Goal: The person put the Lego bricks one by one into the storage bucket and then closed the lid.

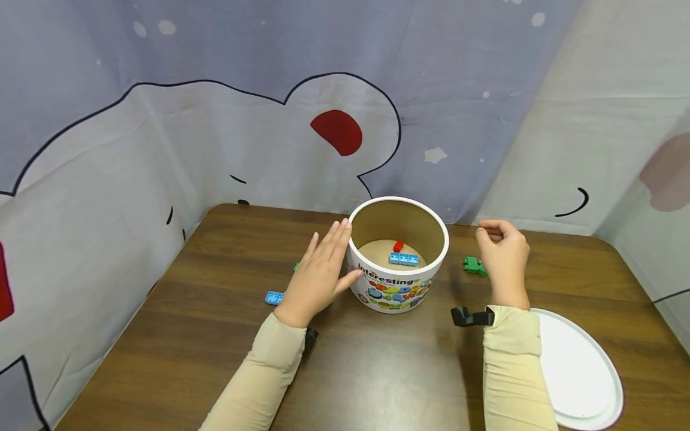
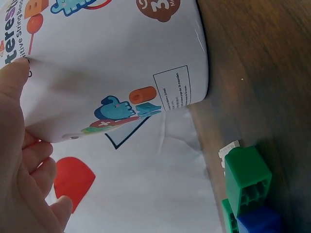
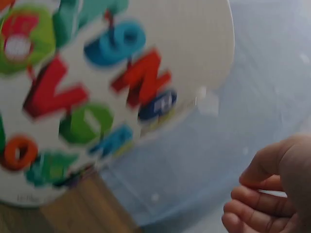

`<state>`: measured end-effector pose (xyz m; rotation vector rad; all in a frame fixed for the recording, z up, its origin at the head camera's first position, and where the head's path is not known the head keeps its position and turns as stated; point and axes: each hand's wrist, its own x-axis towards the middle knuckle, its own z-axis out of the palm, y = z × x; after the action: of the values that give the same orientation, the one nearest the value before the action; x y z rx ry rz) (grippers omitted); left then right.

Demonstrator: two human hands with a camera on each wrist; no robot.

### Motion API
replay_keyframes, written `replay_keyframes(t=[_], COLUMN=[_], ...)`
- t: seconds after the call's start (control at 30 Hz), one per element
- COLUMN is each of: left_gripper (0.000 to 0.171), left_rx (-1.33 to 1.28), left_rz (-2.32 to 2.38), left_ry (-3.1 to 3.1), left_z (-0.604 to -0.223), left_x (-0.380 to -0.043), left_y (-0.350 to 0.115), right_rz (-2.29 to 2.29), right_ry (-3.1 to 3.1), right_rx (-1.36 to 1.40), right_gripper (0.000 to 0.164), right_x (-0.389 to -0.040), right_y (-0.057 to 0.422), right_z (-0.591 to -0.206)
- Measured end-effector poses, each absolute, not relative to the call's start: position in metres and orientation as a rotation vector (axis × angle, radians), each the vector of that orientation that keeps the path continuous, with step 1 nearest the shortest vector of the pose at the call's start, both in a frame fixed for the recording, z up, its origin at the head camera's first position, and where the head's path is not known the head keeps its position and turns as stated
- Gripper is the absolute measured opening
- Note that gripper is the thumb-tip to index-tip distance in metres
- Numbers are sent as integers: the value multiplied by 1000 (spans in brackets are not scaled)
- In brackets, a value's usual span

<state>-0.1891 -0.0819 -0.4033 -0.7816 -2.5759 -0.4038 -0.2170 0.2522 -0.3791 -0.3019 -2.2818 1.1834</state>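
Note:
A round white bucket with printed toy pictures stands open-topped on the table. Inside lie a light-blue block and a small red block. My left hand rests against the bucket's left side, fingers extended and thumb on its front wall. To the bucket's right, my right hand is raised with loosely bent fingers. Nothing shows between the right hand's fingers in the right wrist view. A green block sits beside and below that hand, partly covered by it.
Left of the bucket lies a light-blue block, partly behind my left hand. Green and dark-blue blocks show in the left wrist view. A white round lid lies at the right, under my right forearm. A printed curtain hangs behind the table.

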Motion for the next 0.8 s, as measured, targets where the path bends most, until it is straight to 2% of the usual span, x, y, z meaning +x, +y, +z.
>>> replay_keyframes(t=[0.2,0.8], left_gripper=[87,87], left_rx=[-778,-784], left_rz=[-414,-428], left_ry=[-2589,-2592], left_z=[-404,-403], left_x=[-190,-190], left_y=[-82,-82], right_rz=[1186,1105], right_ry=[-2450,-2901], right_rx=[-487,-458], right_gripper=[30,46], right_x=[-214,-211], right_y=[268,289], right_z=[-392,-408])
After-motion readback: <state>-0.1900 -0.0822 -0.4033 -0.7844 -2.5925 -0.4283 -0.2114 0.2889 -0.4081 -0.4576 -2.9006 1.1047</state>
